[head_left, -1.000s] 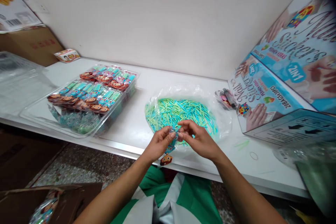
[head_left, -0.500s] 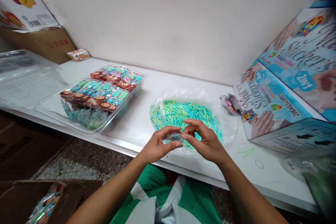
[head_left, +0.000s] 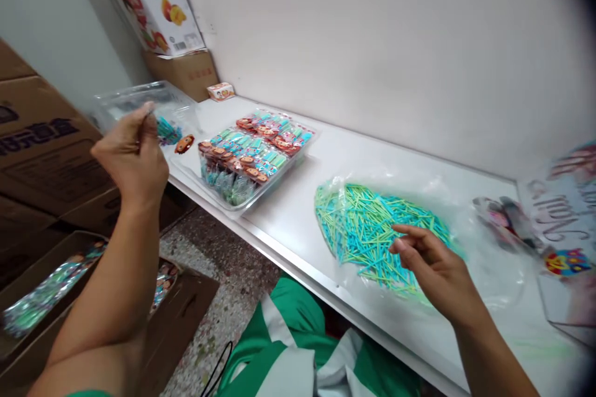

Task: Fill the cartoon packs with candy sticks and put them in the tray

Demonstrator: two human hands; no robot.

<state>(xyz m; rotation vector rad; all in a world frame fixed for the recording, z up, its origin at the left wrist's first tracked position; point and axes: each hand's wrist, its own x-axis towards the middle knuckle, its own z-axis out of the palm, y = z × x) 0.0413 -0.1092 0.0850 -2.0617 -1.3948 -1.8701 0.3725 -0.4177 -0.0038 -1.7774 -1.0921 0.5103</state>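
My left hand (head_left: 131,158) is raised at the left, fingers pinched on a small wrapped packet (head_left: 174,138) with a cartoon head, held in the air near the clear tray (head_left: 186,164) of like packets (head_left: 254,152). Over the near edge of a plastic bag of blue and green sticks (head_left: 372,229) hovers my right hand (head_left: 431,267), its fingers loosely curled and apart, with nothing visible in them.
A white shelf (head_left: 298,198) runs along the wall. Brown cartons (head_left: 41,155) stack at the left, an open carton of shiny packets (head_left: 51,288) sits on the floor. A printed box (head_left: 565,205) stands at the right, a clear lid (head_left: 135,99) far left.
My hands have parted: the left swung far left and up with the packet, the right stayed by the sticks. The view has turned left.
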